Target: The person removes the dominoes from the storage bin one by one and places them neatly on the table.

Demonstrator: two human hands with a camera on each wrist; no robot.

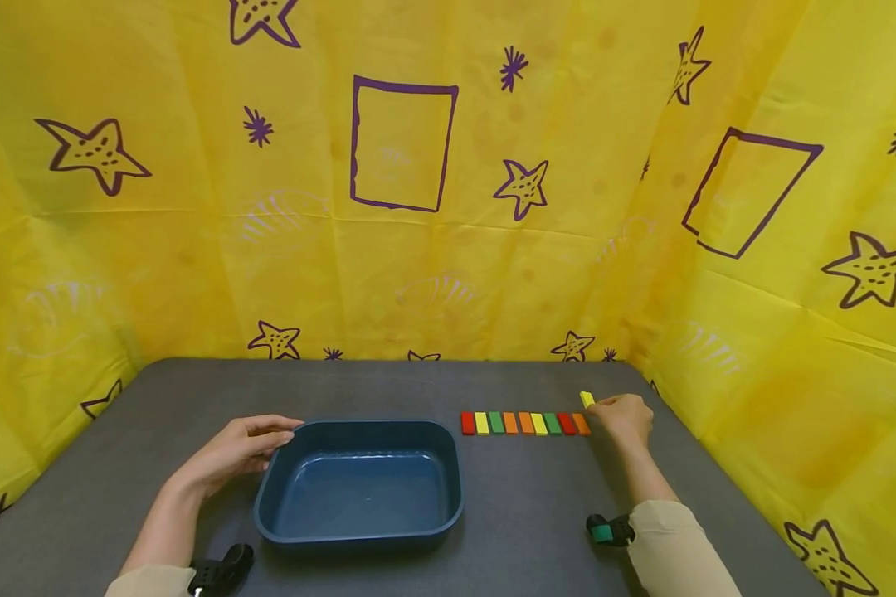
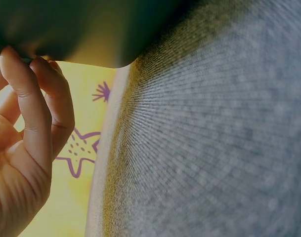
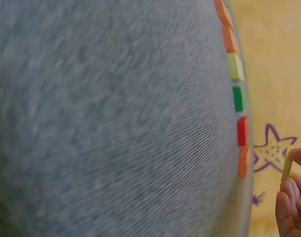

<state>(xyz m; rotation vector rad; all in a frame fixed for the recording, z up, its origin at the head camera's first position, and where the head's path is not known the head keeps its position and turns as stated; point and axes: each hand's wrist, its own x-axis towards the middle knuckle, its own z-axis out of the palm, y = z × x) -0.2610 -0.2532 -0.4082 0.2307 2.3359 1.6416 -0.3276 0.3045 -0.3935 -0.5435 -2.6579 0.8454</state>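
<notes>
A dark blue rectangular plastic tub rests on the table in the head view, its inside bare. My left hand grips its far left corner at the rim. In the left wrist view the curled fingers meet the underside of the tub's edge. My right hand pinches a small yellow block between thumb and fingers, at the right end of a row of flat coloured blocks. That row runs from a red block beside the tub to an orange block near my right hand.
The grey table ends at a yellow curtain with purple star drawings, which hangs along the back and both sides. Between the row's end blocks stand further yellow, green, orange and red ones, spaced slightly apart.
</notes>
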